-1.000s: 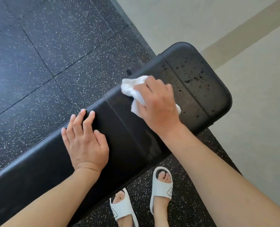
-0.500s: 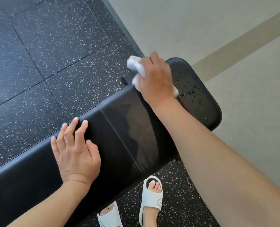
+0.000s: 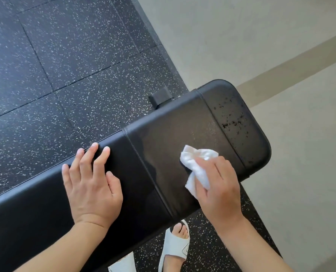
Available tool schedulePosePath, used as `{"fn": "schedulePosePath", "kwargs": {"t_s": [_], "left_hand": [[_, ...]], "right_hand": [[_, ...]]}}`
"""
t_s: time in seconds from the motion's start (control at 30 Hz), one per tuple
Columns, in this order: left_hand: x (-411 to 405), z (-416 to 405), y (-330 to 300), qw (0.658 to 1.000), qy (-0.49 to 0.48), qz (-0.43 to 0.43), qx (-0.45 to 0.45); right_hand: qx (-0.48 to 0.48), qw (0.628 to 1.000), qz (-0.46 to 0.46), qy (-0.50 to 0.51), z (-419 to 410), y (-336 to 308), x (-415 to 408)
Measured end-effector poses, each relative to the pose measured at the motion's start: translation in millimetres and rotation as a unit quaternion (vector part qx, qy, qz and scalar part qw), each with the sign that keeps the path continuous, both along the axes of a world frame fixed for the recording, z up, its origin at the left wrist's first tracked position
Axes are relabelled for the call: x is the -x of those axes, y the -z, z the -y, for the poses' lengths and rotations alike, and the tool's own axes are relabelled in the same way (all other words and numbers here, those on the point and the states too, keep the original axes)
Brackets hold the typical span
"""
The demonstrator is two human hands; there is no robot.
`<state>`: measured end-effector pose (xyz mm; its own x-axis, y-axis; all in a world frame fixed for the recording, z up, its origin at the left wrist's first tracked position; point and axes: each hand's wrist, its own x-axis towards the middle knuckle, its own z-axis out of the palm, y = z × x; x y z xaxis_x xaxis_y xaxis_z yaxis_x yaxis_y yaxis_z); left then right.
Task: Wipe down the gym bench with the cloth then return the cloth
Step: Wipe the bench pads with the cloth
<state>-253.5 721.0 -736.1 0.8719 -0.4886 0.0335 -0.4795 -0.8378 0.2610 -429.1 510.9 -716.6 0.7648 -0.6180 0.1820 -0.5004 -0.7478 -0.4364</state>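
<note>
A black padded gym bench (image 3: 163, 138) runs diagonally from lower left to upper right. Water droplets (image 3: 233, 120) speckle its end panel on the right. My right hand (image 3: 219, 191) grips a crumpled white cloth (image 3: 197, 165) and presses it onto the middle panel near the bench's near edge. My left hand (image 3: 90, 185) lies flat on the pad to the left, fingers straight and spread toward the far edge. A damp sheen shows on the middle panel between the two hands.
Black speckled rubber floor tiles (image 3: 65, 65) lie beyond the bench. A pale floor (image 3: 300, 173) with a beige stripe spreads to the right. A black bench foot (image 3: 160, 98) sticks out at the far side. My feet in white sandals (image 3: 176, 246) stand below the bench.
My right hand has drawn the cloth back from the bench's far edge toward its near edge. The left hand stays flat on the pad.
</note>
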Motion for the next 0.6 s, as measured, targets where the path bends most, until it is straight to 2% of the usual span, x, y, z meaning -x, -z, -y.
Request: {"fn": "schedulePosePath", "kwargs": {"t_s": [0.1, 0.2, 0.3, 0.37, 0.47, 0.53, 0.6], "left_hand": [[0.1, 0.2, -0.1, 1.000, 0.001, -0.006, 0.001], [0.5, 0.4, -1.3, 1.000, -0.002, -0.009, -0.003], [1.0, 0.2, -2.0, 1.000, -0.003, -0.009, -0.005], [1.2, 0.8, -2.8, 1.000, -0.005, -0.009, -0.006], [1.0, 1.4, -3.4, 1.000, -0.005, -0.010, -0.009], [0.8, 1.4, -3.5, 1.000, -0.006, -0.011, -0.007], [0.6, 0.7, -2.5, 1.000, -0.003, -0.009, -0.007]], "right_hand": [[0.031, 0.999, -0.006, -0.012, 15.1, 4.6, -40.7], [0.027, 0.999, -0.013, 0.018, 40.6, 1.7, -109.4], [0.029, 0.995, -0.077, 0.051, 63.7, -3.2, -173.6], [0.024, 0.991, -0.123, 0.039, 69.1, -2.0, -200.9], [0.035, 0.989, -0.142, 0.004, 42.3, -0.4, -205.9], [0.028, 0.995, -0.098, -0.022, 5.9, -5.4, -189.2], [0.019, 0.995, -0.052, -0.088, -27.4, -9.6, -160.5]]}}
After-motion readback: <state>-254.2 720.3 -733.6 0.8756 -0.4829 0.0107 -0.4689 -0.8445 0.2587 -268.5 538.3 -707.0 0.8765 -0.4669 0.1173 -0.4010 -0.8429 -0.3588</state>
